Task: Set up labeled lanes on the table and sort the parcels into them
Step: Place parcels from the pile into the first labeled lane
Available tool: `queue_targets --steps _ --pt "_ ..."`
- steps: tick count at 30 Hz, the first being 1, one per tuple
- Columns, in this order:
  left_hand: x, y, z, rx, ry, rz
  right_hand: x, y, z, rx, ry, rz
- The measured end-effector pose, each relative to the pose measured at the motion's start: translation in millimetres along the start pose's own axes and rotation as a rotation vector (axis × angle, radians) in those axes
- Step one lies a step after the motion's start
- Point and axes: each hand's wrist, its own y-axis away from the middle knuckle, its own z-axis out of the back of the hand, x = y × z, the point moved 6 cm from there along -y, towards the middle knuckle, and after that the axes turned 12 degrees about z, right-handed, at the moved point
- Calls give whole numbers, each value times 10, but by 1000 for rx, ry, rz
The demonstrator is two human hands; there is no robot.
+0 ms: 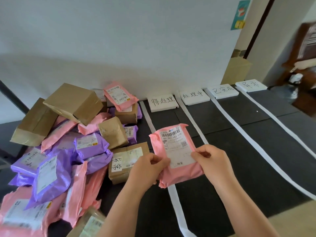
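Forearms reach in from the bottom of my feed, and both grips are on one pink parcel [181, 175] — the left grip [148, 166] pinches its left edge with curled fingers, and the right grip [210, 161] pinches the lower right corner of its white shipping label. The parcel is held label-up over the dark counter [239, 159], covering part of the leftmost white strip [174, 199]; whether it touches the surface I cannot tell. Just left of it a brown box [126, 171] carries a handwritten slip, and beyond that spreads a pile [68, 151] of pink and purple mailers with more brown boxes on top. To the right, three further white strips [236, 127] run away from me. At the far edge of the counter, against the pale wall [136, 48], four white cards sit in a row — 待处理 [163, 102], 处理中 [194, 97], 已完成 [222, 91] and 异常 [251, 85] — one at the head of each lane
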Motion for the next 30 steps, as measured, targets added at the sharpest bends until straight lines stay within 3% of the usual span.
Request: queue_targets --steps 3,13,18,22,26,30 --pt "-7 -197 -149 21 -16 30 -216 -199 -68 27 16 -20" --pt "-320 -1414 -398 -201 -38 196 -832 -1484 -430 144 -36 -58" --pt "-455 -2007 -449 -297 -81 184 -1046 -2263 -686 154 -32 -44" --pt "-446 -2387 -450 -400 -261 132 -1104 -2780 -960 156 -6 -8" --pt "-430 -2667 -475 -385 -461 85 -1186 -3095 -1222 162 36 -16" --pt "-394 -2839 -490 -378 -511 102 -1272 -3215 -1321 124 42 -26"
